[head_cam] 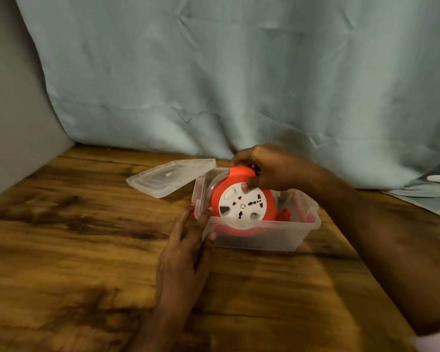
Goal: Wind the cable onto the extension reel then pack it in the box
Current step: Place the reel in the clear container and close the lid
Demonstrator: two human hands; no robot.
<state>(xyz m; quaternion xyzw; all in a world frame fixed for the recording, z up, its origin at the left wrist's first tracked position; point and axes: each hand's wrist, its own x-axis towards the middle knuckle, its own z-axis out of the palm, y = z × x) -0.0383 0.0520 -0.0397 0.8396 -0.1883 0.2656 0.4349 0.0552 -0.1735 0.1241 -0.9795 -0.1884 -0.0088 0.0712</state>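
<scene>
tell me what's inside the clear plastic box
The orange reel sits tilted in the box, its top above the rim, right hand gripping it. What lies beneath it is hidden.

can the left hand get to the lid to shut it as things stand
Probably yes. The left hand rests on the box at its near left corner, and the open lid hangs just beyond it with nothing between. But the orange reel sticks up tilted above the rim, held by the right hand, so it would block closing.

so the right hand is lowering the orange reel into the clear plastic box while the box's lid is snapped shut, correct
Not quite. The clear plastic lid is open, hinged back to the left. The head view shows the right hand gripping the round orange extension reel, tilted inside the clear plastic box.
</scene>
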